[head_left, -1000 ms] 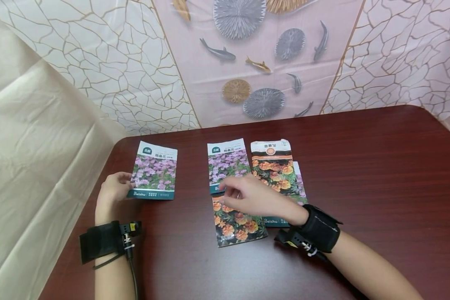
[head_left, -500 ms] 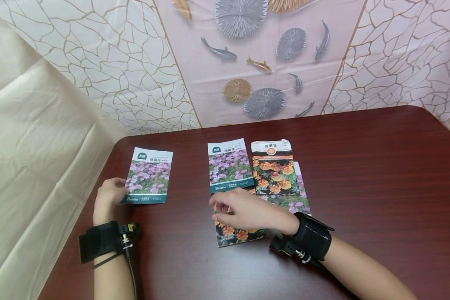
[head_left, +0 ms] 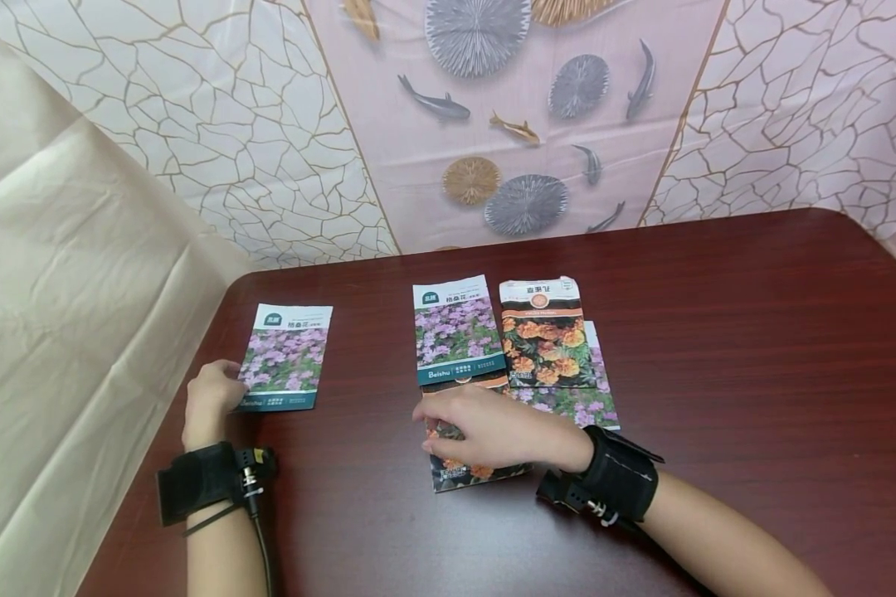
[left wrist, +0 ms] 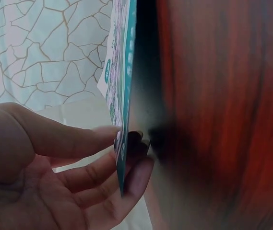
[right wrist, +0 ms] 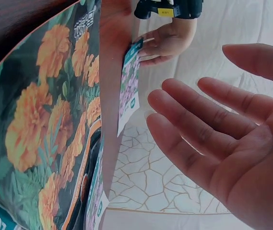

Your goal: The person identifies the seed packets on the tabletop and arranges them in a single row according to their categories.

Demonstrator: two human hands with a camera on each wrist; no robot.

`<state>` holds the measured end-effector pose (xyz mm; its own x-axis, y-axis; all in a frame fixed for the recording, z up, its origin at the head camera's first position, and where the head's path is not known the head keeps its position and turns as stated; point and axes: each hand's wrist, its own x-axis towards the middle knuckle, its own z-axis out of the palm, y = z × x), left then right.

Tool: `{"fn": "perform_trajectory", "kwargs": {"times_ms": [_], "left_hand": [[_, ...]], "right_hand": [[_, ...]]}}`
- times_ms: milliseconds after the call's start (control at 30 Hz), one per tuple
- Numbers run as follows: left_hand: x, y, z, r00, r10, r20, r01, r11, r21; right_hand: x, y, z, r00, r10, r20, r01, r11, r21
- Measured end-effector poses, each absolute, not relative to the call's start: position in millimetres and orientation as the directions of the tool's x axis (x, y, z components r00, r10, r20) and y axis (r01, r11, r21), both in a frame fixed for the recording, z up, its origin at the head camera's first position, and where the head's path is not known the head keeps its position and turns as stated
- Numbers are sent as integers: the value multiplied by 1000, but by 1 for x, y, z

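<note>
Held purple packet (head_left: 284, 356) drifted left and nearer over past second; now well left of middle packet (head_left: 459, 327). Left hand (head_left: 212, 394) pinches lower-left corner, thumb on front, fingers behind, guess so artwork stays mostly uncovered. Right hand (head_left: 478, 423) also came nearer: fingers apart, gripping nothing, over lower marigold packet (head_left: 455, 475), just nearside of middle packet. Upper marigold packet (head_left: 545, 332), right of middle packet, overlaps another purple packet (head_left: 571, 405), so only part shows.
</note>
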<state>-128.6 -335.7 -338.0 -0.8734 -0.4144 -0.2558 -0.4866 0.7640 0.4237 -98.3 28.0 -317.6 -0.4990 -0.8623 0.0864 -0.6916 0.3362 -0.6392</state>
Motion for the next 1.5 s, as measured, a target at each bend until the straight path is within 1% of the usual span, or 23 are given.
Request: {"fn": "perform_trajectory", "kwargs": {"times_ms": [133,367,533,700,767,1000,1200,1300,1500], "left_hand": [[-129,-334,-338,-863,-431,-266,-505,757,414],[-128,-332,-337,-863,-436,-256,-505,769,392],[-126,-330,-336,-861,-447,-245,-509,768,388],[-123,-328,-335,-846,-462,-266,-533,744,404],[-123,-328,-334,-851,-455,-263,-525,749,403],[-125,-320,-329,-895,-416,-162,-445,803,397],[-128,-302,-315,-927,-360,-109,-371,828,420],[-129,-293,-309,-947,-309,-85,-314,849,425],[-130,-271,-298,-986,-166,-23,-159,885,438]], "right_hand": [[-97,28,-318,-473,-878,76,-705,325,-631],[-97,29,-321,-435,-896,84,-726,294,-621],[-97,29,-322,-436,-897,76,-729,303,-614],[-97,30,-322,-434,-897,85,-741,301,-600],[-97,31,-321,-435,-896,90,-745,302,-595],[-99,37,-314,-470,-881,61,-708,335,-621],[-104,43,-307,-475,-873,114,-726,315,-611],[-107,47,-303,-487,-864,129,-721,315,-617],[-115,58,-297,-517,-841,159,-709,316,-631]]}}
